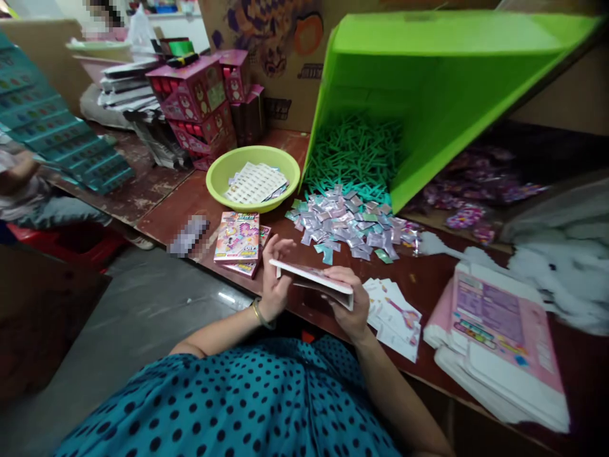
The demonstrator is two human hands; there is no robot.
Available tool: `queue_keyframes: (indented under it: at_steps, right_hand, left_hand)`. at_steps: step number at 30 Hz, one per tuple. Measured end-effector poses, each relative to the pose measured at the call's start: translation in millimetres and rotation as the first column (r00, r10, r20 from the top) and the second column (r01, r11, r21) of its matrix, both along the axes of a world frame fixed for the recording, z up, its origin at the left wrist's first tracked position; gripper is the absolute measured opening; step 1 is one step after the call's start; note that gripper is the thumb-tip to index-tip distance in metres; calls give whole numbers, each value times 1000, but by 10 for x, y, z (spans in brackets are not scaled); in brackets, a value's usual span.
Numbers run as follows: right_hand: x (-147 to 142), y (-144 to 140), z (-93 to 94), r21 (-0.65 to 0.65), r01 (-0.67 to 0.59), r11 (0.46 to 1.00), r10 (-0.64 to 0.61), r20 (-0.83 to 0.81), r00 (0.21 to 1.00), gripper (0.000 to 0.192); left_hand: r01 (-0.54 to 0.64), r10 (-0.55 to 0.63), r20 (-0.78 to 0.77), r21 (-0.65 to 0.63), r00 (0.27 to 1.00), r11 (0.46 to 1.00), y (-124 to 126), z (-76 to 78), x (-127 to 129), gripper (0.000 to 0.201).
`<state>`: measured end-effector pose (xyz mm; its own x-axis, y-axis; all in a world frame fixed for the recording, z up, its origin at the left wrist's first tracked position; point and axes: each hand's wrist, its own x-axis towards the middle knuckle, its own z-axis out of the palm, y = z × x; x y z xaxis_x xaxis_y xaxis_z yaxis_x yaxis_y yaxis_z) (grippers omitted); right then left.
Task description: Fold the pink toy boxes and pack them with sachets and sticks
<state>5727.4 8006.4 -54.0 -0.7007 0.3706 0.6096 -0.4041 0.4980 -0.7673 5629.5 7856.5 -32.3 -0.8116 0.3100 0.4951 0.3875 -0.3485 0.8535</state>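
Head view: both sets of fingers grasp one flat white box (311, 279), held level just above the near edge of the counter (200, 197). The left hand (273, 282) wraps the box's left end, thumb on top; a bangle sits at its wrist. The right hand (349, 304) clamps the right end from below, fingers curled over the near edge.

Just left of the hands, two finished pink boxes (238, 238) lie stacked on the counter. Just right, loose printed cards (392, 314) lie fanned. Farther right, a stack of flat pink cartons (499, 343) rests at the counter edge.

Beyond the hands, a heap of small foil packets (347, 222) spreads out. Behind it, a tilted green bin (442, 82) holds green sticks (354, 155). Left of the bin, a yellow-green bowl (228, 184) contains white sheets (254, 181).
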Motion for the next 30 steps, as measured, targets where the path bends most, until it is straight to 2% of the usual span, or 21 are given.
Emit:
queue_keyframes:
  at_steps: [3, 5, 7, 9, 12, 15, 18, 21, 23, 25, 27, 30]
  right_hand:
    - [-7, 17, 21, -45, 40, 998, -40, 7, 999, 35]
    - [-23, 22, 1, -84, 62, 995, -59, 37, 998, 42]
    - [-40, 14, -38, -115, 48, 992, -38, 88, 995, 53]
    - [-54, 6, -88, -155, -10, 988, 37, 173, 984, 60]
    - [-61, 35, -187, -208, -90, 974, 161, 355, 921, 63]
    - [-27, 147, -305, -168, -72, 983, 147, 495, 856, 67]
    - [92, 322, -370, -85, -57, 995, 94, 533, 841, 63]
    - [289, 499, -328, -35, -66, 997, 75, 572, 817, 52]
    - [423, 598, -268, -22, -37, 999, 43, 602, 798, 47]
    - [523, 680, -225, -17, 12, 1000, 1, 625, 781, 44]
    - [578, 745, -216, -21, 46, 999, -22, 642, 766, 43]
    - [594, 809, -238, -20, 58, 998, -31, 662, 749, 44]
  left_hand:
    - [84, -79, 94, -50, 992, 995, -48, -22, 64, 46]
    - [81, -74, 79, -89, 994, 993, -86, 19, 100, 40]
    - [55, -57, -15, -115, 998, 992, -115, 73, 91, 38]
    - [26, -47, -151, -138, 987, 990, -129, 103, 24, 37]
    - [-19, -38, -337, -164, 941, 986, -115, 81, -148, 33]
    - [-60, -6, -417, -143, 909, 988, -68, 57, -304, 30]
    - [-55, -2, -422, -123, 907, 991, -38, 118, -366, 28]
    - [-7, -41, -314, -149, 949, 989, -42, 247, -373, 28]
    - [38, -73, -159, -215, 984, 976, -41, 323, -391, 31]
    - [116, -113, 31, -322, 993, 940, -10, 353, -434, 37]
    - [243, -161, 227, -404, 960, 882, 58, 322, -500, 43]
    - [394, -211, 439, -381, 873, 837, 206, 188, -648, 45]
